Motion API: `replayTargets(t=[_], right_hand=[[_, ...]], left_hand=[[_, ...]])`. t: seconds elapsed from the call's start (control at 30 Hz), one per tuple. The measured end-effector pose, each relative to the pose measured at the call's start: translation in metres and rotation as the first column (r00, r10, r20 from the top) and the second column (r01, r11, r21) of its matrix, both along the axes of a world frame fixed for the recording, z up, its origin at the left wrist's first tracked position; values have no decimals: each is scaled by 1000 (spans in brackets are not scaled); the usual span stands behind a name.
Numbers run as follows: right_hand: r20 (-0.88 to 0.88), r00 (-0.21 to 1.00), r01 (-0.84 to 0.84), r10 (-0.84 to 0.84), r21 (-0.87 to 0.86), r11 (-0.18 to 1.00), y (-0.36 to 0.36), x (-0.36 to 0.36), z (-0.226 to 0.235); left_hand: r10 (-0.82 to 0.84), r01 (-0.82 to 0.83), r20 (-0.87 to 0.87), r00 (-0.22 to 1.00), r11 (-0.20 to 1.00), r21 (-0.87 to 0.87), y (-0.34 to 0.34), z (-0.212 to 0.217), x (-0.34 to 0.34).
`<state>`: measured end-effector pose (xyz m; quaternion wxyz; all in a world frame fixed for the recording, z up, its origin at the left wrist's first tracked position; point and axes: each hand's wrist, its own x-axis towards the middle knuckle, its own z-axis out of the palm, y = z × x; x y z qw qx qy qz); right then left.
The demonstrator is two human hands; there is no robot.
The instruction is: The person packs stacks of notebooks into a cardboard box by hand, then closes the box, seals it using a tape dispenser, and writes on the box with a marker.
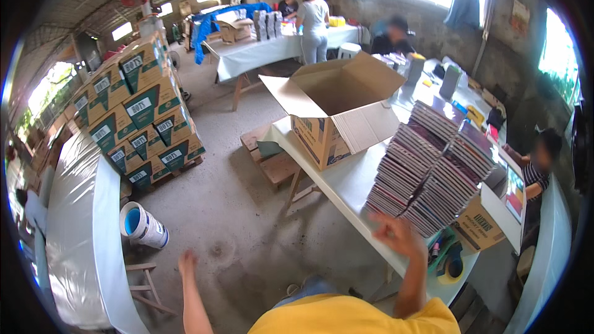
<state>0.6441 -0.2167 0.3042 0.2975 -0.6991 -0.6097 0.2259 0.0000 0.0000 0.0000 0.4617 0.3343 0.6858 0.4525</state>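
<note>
My right hand (399,235) is raised at the near edge of the table, just in front of tall stacks of notebooks (405,164). Its fingers are apart, with nothing visible in them. Over the floor on the left hangs my left hand (187,262), away from everything; motion smears its fingers. The notebooks are thin, with pale and dark reddish edges, piled in neighbouring columns (448,192). Behind them stands a large open cardboard box (315,133), flaps spread; the part of its inside in view is bare. Tape rolls (453,266) lie at the table's near corner.
Another carton (479,222) sits right of the stacks, near a seated person (537,167). Printed cartons (142,108) are piled at left. A white bucket (145,226) stands on the floor beside a covered table (83,222). People work at tables farther back.
</note>
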Motion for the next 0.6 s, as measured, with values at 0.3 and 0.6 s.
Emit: replayTargets(t=[0.3,0.6], right_hand=[[124,891,361,-438,393,846,338,16,45],[329,895,327,-302,-20,945,406,24,5]], left_hand=[[-485,766,-689,538,-60,640,266,381,474],[15,973,-993,-121,202,-115,517,351,616]])
